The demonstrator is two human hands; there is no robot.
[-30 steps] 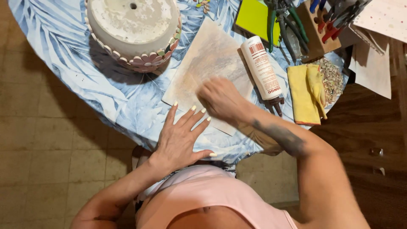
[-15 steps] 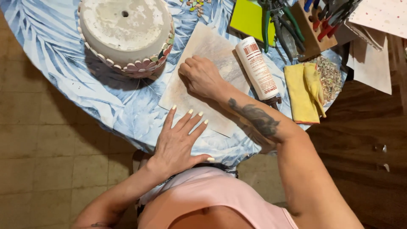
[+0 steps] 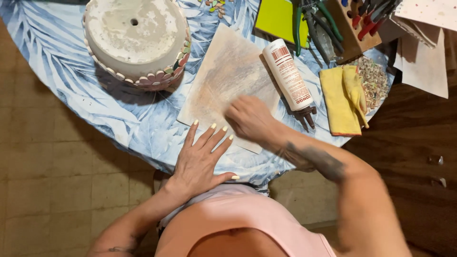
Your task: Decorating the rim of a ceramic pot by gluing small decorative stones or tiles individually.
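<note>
Leaf-print cloth covers the worktop (image 3: 71, 71). Left hand (image 3: 202, 157) lies flat and open, pinning the board (image 3: 228, 76); right hand (image 3: 250, 119), blurred, grip unclear, rubs its streaky, half-worked face.

Tablecloth (image 3: 71, 81): pale blue, white palm-leaf print. On it, a board (image 3: 228, 81), beige with grey-brown smears. Left of board, upturned pot (image 3: 135, 40), off-white, rim ringed with pink, white and green petal tiles. Right of board, glue bottle (image 3: 288, 76), white with red print; folded cloth (image 3: 338, 102), mustard yellow. Above the board, lime-green sheet (image 3: 276, 16).
</note>
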